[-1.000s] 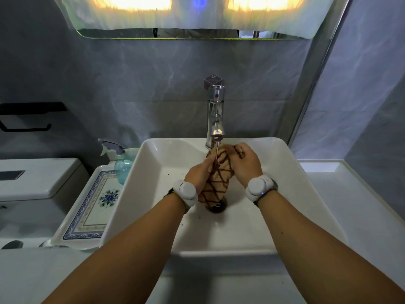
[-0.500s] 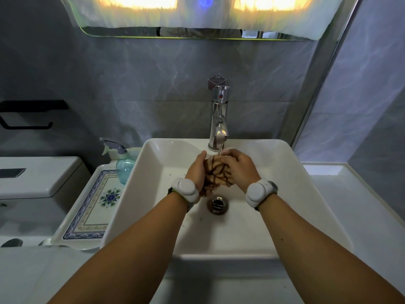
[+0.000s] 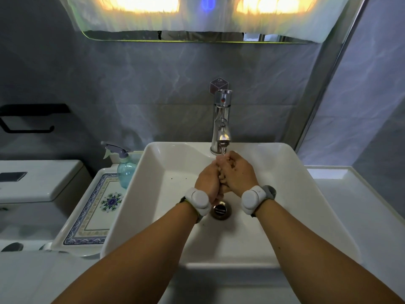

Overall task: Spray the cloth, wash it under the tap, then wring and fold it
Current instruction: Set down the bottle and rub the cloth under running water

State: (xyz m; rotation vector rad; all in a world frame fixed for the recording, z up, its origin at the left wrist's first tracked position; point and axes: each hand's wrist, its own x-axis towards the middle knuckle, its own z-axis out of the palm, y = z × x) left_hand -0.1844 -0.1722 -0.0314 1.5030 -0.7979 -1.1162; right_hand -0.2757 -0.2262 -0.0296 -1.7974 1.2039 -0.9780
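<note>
My left hand [image 3: 208, 179] and my right hand [image 3: 240, 173] are pressed together over the white sink [image 3: 166, 194], just under the chrome tap [image 3: 221, 121], which runs a thin stream onto them. The tan cloth [image 3: 221, 177] with dark criss-cross lines is squeezed into a small wad between both palms; only a sliver shows between the fingers. The drain [image 3: 220, 209] lies directly below my wrists. A teal spray bottle [image 3: 125, 170] with a grey trigger stands left of the sink.
A patterned ceramic tray [image 3: 92, 213] lies left of the basin, under the spray bottle. A toilet tank [image 3: 37, 181] sits further left. A white counter [image 3: 350, 205] extends to the right. A lit mirror [image 3: 197, 16] hangs above.
The cloth hung long between my hands down toward the drain; my hands have since bunched it up and closed around it under the stream, hiding nearly all of it.
</note>
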